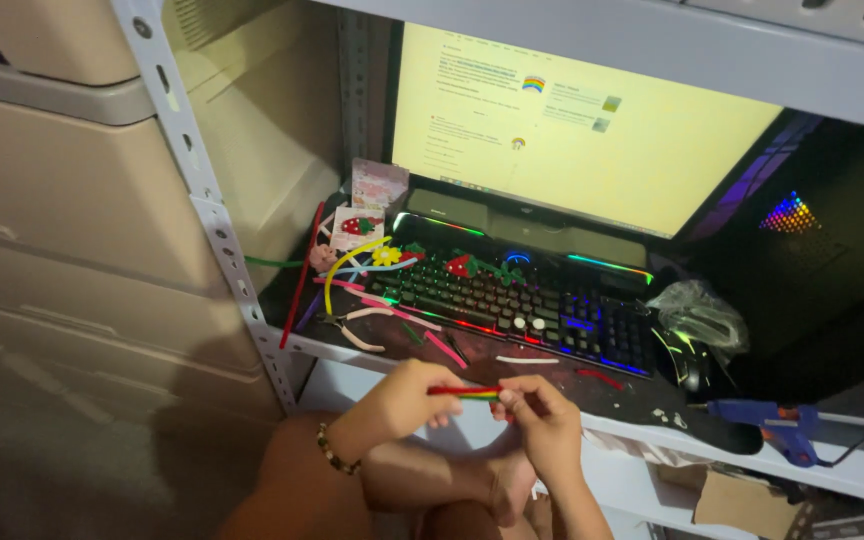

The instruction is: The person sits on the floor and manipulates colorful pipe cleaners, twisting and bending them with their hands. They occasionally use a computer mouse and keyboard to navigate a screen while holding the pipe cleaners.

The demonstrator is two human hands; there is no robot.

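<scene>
Both forearms rise from the bottom of the view and meet in front of the body. The left hand (404,397), a beaded bracelet on its wrist, curls its fingers closed with thumb and fingertips pinched together. The right hand (544,420) faces it, almost touching, fingers bent inward and likewise pinched. Bare knees show beneath the wrists

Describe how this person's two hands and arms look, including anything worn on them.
Both arms are bare, with no sleeves in view. The left hand has a beaded bracelet of dark and light round beads around its wrist. The right hand wears no bracelet or watch that shows. No gloves on either hand; in this dim light, rings or nail colour cannot be made out.
</scene>
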